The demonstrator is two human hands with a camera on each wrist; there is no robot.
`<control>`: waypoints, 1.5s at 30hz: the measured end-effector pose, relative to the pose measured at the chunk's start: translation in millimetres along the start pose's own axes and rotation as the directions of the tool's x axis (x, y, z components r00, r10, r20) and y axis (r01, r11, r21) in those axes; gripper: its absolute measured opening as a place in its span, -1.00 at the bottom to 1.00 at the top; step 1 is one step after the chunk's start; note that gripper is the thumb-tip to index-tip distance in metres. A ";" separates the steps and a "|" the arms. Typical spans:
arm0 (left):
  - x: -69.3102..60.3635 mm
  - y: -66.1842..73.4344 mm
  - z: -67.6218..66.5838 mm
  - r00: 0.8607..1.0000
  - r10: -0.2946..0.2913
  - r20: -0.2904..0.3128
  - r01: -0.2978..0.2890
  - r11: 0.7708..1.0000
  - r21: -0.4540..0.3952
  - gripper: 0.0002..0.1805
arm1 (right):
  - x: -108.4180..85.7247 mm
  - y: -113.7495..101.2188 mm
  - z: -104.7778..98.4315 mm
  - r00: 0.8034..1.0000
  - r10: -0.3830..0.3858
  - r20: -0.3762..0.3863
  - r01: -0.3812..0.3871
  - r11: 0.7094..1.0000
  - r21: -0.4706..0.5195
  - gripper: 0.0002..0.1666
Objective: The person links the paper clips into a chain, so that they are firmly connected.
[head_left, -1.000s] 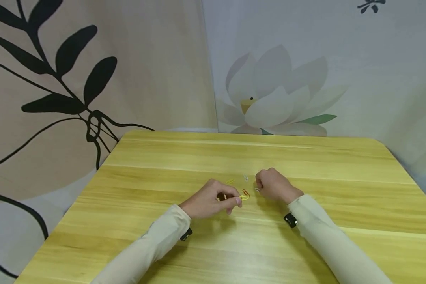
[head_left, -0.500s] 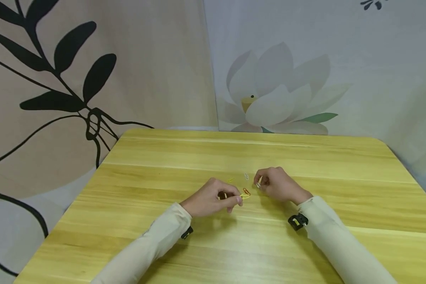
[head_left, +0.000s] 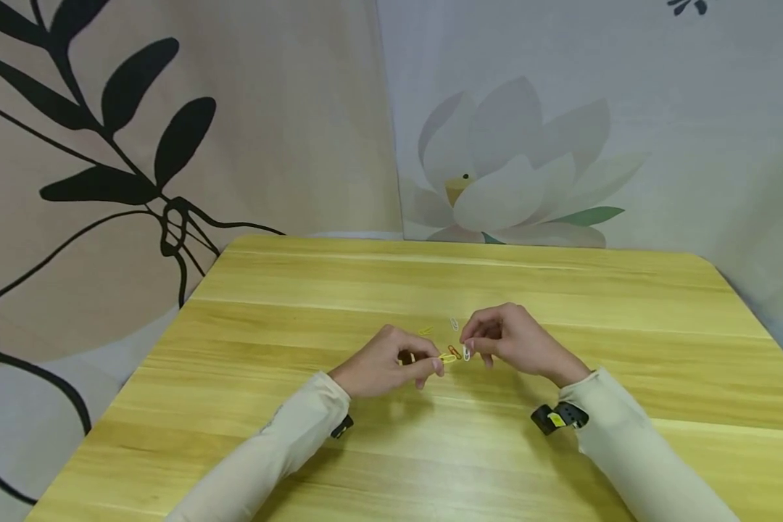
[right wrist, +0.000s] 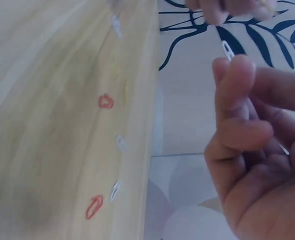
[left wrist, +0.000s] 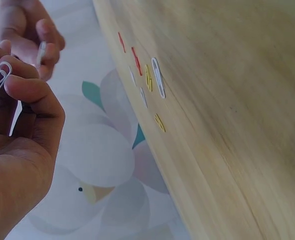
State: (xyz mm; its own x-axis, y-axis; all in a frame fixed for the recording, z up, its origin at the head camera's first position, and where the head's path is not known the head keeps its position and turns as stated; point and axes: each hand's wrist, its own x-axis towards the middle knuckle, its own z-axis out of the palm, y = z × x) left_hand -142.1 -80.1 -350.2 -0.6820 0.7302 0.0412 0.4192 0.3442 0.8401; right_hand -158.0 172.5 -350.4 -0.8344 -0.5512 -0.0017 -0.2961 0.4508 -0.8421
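"two pinches, right in mid-frame; what's in them?"

"the left hand point(head_left: 385, 366), fingers curled, thumb against forefinger, holds a thin yellow looped paper clip point(head_left: 447, 359). its wrist view also shows a whitish looped paper clip point(left wrist: 0, 75) in the grip; i can't tell whether they're linked."

"and rightward?"

"a red looped paper clip point(head_left: 454, 351) shows between the hands. next, a small white looped paper clip point(head_left: 466, 354), pinched by the fingertips of the right hand point(head_left: 518, 341)."

"what could go wrong?"

"the yellow clip might swivel if the left pinch slackens. the white one seems held by little wire, so a clumsy squeeze could flick it loose."

"surface and room?"

"left, a beige cloth backdrop point(head_left: 300, 130) printed with black leaves. centre, a yellowish wood-grain table point(head_left: 287, 435), with a loose yellow paper clip point(head_left: 425, 330) and a loose white paper clip point(head_left: 454, 325) above the hands. right, a greyish backdrop point(head_left: 711, 130) with a pale printed lotus point(head_left: 502, 192)."
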 end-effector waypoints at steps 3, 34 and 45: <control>0.0 0.3 0.4 1.000 0.003 -0.006 -0.003 1.000 0.007 -0.77 | -3.3 -5.9 0.0 1.000 -0.009 -0.002 0.009 1.000 0.008 -0.86; 3.3 -0.1 5.3 0.995 0.056 -0.077 -0.056 0.998 0.006 -0.80 | -14.9 -24.4 7.8 1.000 0.002 -0.003 -0.001 0.989 0.145 -0.92; 3.7 2.0 5.7 0.996 0.076 -0.045 -0.074 0.997 0.033 -0.80 | -14.0 -23.8 13.4 0.999 0.017 -0.044 -0.011 0.989 0.146 -0.86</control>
State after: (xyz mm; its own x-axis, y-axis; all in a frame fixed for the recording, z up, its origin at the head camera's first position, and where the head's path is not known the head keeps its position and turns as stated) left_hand -140.4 -73.3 -351.4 -0.6746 0.7268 0.1292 0.4882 0.3080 0.8166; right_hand -133.0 160.2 -337.6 -0.8591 -0.5117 0.0076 -0.2163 0.3496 -0.9116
